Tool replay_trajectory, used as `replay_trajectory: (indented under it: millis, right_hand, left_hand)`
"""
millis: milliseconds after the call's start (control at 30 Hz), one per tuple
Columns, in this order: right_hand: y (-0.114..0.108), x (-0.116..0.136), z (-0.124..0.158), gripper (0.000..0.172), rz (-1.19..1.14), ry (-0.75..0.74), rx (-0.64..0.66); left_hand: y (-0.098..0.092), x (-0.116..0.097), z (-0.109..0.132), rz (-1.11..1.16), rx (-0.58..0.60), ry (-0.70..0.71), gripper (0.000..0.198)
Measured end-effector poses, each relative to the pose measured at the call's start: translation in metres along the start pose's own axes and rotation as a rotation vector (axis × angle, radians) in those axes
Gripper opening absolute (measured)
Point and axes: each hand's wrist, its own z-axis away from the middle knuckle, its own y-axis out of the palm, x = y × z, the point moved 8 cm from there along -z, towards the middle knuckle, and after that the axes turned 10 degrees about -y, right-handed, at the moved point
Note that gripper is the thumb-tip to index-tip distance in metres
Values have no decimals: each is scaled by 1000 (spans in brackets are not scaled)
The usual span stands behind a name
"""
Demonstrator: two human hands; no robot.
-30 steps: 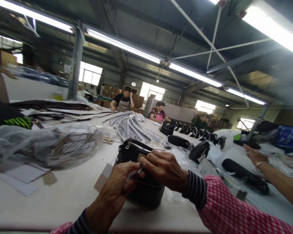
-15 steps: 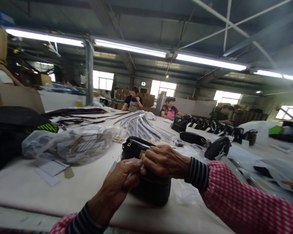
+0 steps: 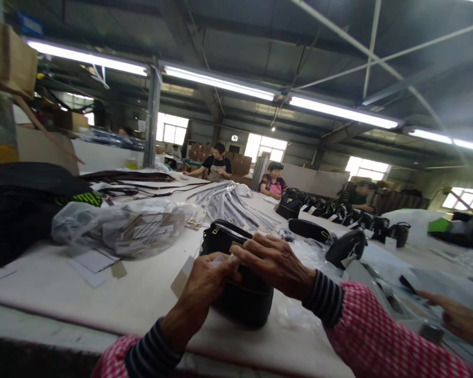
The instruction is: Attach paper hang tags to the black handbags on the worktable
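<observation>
A black handbag (image 3: 242,302) with a gold-coloured zip pull stands upright on the table before me. In front of its upper part, my left hand (image 3: 211,278) is closed in a pinch on a small white scrap (image 3: 217,259), thin and crumpled like film or paper. My right hand (image 3: 274,260) comes in from the right, its fingers curled and their tips meeting the left fingertips. What the right fingers pinch is hidden. A pale card tag (image 3: 181,278) lies beside the bag, partly behind my left hand.
Left of the bag lies a clear plastic bag of cards (image 3: 122,228). Wrapped straps (image 3: 228,205) spread out behind it. More black bags (image 3: 345,249) stand to the right. A co-worker's hand (image 3: 453,315) is at the right edge; other people sit farther back.
The view has turned slightly left. My hands stay together at the bag's front, the right fingers a little straighter. The co-worker's hand at right reaches further in, and a seated person stretches an arm sideways.
</observation>
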Motion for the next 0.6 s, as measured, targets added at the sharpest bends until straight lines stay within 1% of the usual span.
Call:
replay_trajectory:
  millis: [67, 133, 167, 233, 267, 300, 367, 400, 467, 533, 600]
  right_hand:
    - [-9, -8, 18, 35, -35, 232, -83]
    - [-13, -17, 44, 46, -70, 502, -203]
    - [-11, -22, 58, 51, -108, 641, -257]
    - [3, -29, 82, 57, -267, 897, -331]
    - [14, -30, 89, 57, -388, 991, -346]
    - [25, -30, 92, 54, -524, 1053, -345]
    - [43, -26, 89, 45, -759, 1089, -331]
    - [47, -24, 86, 41, -831, 1082, -329]
    - [48, -23, 82, 35, -882, 1073, -345]
    - [46, -25, 83, 33, -871, 1079, -371]
    - [46, -29, 84, 33, -898, 1079, -380]
  left_hand:
    - [-6, 2, -1, -69, -98, 76, 34]
    - [-13, 3, 1, -150, -151, 135, 29]
    - [-17, 3, 3, -204, -164, 157, 28]
    - [-26, 0, 9, -322, -194, 192, 27]
    - [-31, -5, 14, -376, -215, 212, 28]
    - [-34, -11, 18, -421, -243, 239, 29]
    - [-37, -25, 24, -479, -307, 298, 31]
    - [-34, -31, 24, -493, -313, 320, 31]
    - [-21, -36, 19, -494, -261, 330, 29]
    - [-8, -33, 12, -473, -202, 319, 30]
    - [-2, -28, 8, -443, -204, 303, 32]
